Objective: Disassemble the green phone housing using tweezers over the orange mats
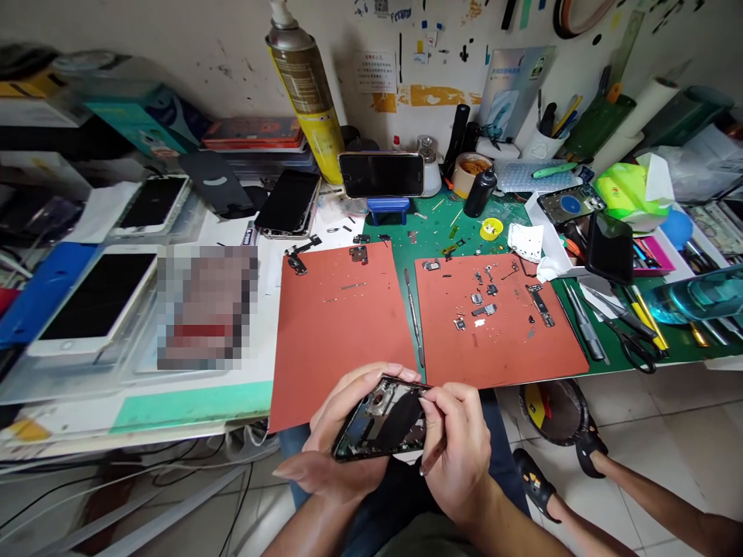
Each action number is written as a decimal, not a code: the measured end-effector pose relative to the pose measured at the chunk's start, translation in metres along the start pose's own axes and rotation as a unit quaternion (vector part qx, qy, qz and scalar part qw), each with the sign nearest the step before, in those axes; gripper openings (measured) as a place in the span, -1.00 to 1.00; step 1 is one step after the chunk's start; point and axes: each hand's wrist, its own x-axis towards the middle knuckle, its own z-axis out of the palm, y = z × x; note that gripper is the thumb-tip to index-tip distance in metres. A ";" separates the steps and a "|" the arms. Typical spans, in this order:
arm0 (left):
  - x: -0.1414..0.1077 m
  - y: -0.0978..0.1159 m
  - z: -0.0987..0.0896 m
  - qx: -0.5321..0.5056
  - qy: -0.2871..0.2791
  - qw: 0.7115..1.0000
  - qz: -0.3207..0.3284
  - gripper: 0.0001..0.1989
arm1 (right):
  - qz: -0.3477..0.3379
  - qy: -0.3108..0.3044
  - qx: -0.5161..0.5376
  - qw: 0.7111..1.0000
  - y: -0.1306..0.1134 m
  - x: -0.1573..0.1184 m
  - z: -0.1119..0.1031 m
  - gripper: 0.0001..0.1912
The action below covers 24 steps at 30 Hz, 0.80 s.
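An opened phone housing (pixel 388 422), dark and with its inner side facing up, is tilted above my lap near the front edge of the bench. My left hand (pixel 342 456) cradles it from the left and below, fingers curled around the far edge. At its right end, my right hand (pixel 458 441) is closed with thumb and fingers pinched on the housing's edge; whether anything small is between the fingertips is hidden. Just beyond lie two reddish-brown mats, the left mat (pixel 337 340) and the right mat (pixel 505 360), with a metal pry tool (pixel 413 317) between them.
Small phone parts (pixel 484 298) are scattered on the right mat. Scissors (pixel 632 344) and pens lie at the right. A phone (pixel 381 175) stands on a blue holder, beside a tall spray can (pixel 307 93). Another person's feet (pixel 539 483) and a bin (pixel 554 410) are below right.
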 end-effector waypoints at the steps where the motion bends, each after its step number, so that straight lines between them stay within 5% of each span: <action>1: 0.000 0.000 0.001 -0.005 -0.006 1.000 0.010 -0.01 | 0.000 0.001 -0.003 1.000 -0.001 0.000 0.001 -0.79; 9: -0.001 -0.003 -0.004 -0.001 -0.095 0.991 0.092 -0.08 | 0.010 -0.011 -0.003 1.000 -0.002 0.003 0.001 -0.77; 17: 0.007 0.008 0.009 -0.085 -0.037 0.995 -0.028 -0.10 | 0.052 -0.029 0.050 0.997 -0.001 -0.005 -0.004 -0.78; 24: 0.009 0.013 0.017 -0.073 -0.043 0.996 -0.001 -0.18 | 0.047 -0.012 0.017 0.999 -0.005 -0.004 0.001 -0.79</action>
